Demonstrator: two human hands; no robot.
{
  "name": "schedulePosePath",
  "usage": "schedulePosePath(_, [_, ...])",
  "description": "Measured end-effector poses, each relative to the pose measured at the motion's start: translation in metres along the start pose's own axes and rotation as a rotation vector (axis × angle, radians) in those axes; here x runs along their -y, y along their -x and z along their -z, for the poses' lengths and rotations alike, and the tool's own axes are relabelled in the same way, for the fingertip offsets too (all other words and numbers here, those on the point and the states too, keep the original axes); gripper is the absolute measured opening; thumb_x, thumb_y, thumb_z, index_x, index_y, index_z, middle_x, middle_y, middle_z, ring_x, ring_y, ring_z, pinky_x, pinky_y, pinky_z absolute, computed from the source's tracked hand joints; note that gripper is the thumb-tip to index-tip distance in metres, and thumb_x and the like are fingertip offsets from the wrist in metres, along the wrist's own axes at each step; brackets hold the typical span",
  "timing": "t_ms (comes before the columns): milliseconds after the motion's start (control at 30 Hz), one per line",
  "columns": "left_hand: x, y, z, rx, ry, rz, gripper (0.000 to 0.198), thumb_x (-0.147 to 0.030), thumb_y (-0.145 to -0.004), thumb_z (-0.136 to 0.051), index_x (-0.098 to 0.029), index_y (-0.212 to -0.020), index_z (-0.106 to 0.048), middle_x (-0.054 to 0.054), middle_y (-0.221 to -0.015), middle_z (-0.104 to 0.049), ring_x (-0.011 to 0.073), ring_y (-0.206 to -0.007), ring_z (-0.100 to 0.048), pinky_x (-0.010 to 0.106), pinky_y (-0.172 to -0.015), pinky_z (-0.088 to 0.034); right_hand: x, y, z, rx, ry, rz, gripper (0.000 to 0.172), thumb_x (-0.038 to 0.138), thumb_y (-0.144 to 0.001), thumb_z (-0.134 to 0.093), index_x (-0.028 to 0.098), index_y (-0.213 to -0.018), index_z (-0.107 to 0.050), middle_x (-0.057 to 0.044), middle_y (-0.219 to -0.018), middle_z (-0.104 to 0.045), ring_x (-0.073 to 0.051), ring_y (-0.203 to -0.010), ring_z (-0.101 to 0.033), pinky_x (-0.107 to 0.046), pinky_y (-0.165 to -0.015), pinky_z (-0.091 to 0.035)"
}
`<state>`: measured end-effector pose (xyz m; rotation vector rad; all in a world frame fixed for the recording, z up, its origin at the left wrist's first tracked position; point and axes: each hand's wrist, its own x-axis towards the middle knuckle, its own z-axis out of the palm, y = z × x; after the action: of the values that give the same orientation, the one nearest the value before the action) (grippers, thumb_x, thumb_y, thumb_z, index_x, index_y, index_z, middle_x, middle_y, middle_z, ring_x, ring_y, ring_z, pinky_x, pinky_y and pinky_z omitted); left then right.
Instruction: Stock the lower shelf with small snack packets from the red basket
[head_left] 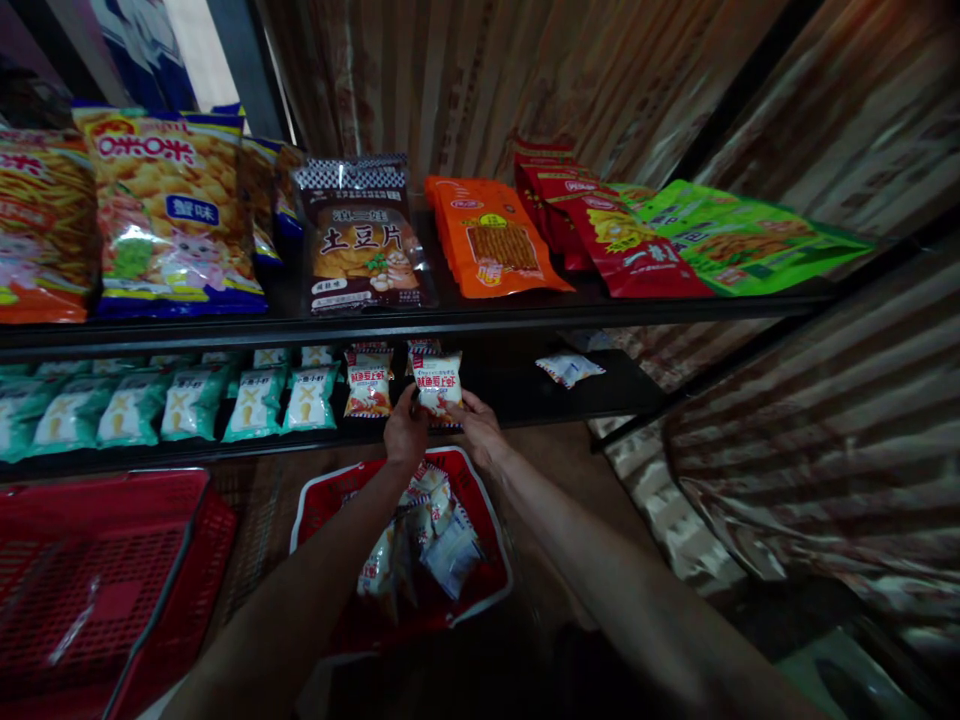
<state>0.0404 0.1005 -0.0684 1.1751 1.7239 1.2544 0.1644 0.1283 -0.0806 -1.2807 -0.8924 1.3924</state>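
A small white-and-orange snack bag (439,384) — red lettering facing out — sits upright at the lower shelf (517,392).

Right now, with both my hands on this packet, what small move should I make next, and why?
I'd probably settle the white-and-orange plastic snack packet squarely on the black lower shelf: your left hand and right hand hold it near the front edge, and a matching packet stands just to its left.
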Motion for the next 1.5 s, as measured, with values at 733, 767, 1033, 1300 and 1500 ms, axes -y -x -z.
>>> schedulePosePath(733, [0.018,-0.037,-0.036,-0.105,-0.256,-0.049,0.048,-0.013,-0.083,-0.045,-0.012,-0.130,-0.054,0.019,-0.111,-0.063,0.0300,-0.110,-0.057,0.040,-0.096,-0.039,-0.030,-0.067,-0.004,-0.140,0.541,0.196,0.035,0.034,-0.072,-0.061,0.027,-0.105,-0.070,0.000,-0.102,-0.071,-0.021,-0.100,-0.062,-0.033,-0.090,-0.047])
schedulePosePath(767, [0.018,-0.035,-0.037,-0.110,-0.271,-0.053,0.048,-0.013,-0.083,-0.044,-0.011,-0.130,-0.054,0.020,-0.112,-0.063,0.0303,-0.110,-0.056,0.040,-0.096,-0.039,-0.030,-0.066,-0.004,-0.138,0.550,0.200,0.035,0.034,-0.072,-0.061,0.027,-0.105,-0.070,0.000,-0.103,-0.071,-0.021,-0.101,-0.061,-0.033,-0.091,-0.046])
schedulePosePath(1033, [0.019,-0.034,-0.041,-0.132,-0.270,-0.072,0.047,-0.011,-0.081,-0.043,-0.007,-0.128,-0.051,0.024,-0.123,-0.057,0.0318,-0.119,-0.052,0.042,-0.102,-0.036,-0.029,-0.064,-0.002,-0.108,0.575,0.249,0.028,0.032,-0.071,-0.063,0.028,-0.097,-0.072,0.000,-0.101,-0.070,-0.022,-0.103,-0.060,-0.035,-0.094,-0.045])
schedulePosePath(1300, [0.020,-0.036,-0.043,-0.122,-0.220,-0.140,0.060,-0.018,-0.079,-0.051,-0.001,-0.135,-0.039,0.027,-0.140,-0.044,0.0321,-0.134,-0.038,0.042,-0.111,-0.027,-0.030,-0.073,0.001,-0.110,0.516,0.150,0.037,0.034,-0.066,-0.070,0.027,-0.103,-0.069,0.000,-0.100,-0.071,-0.021,-0.099,-0.063,-0.034,-0.088,-0.048])
schedulePosePath(1500, [0.015,-0.045,-0.046,-0.118,-0.214,-0.169,0.063,-0.021,-0.079,-0.052,0.001,-0.136,-0.037,0.028,-0.142,-0.039,0.0331,-0.138,-0.031,0.044,-0.113,-0.023,-0.028,-0.082,0.011,-0.138,0.323,0.130,0.046,0.045,-0.068,-0.069,0.025,-0.110,-0.066,-0.003,-0.105,-0.071,-0.021,-0.102,-0.063,-0.034,-0.091,-0.047])
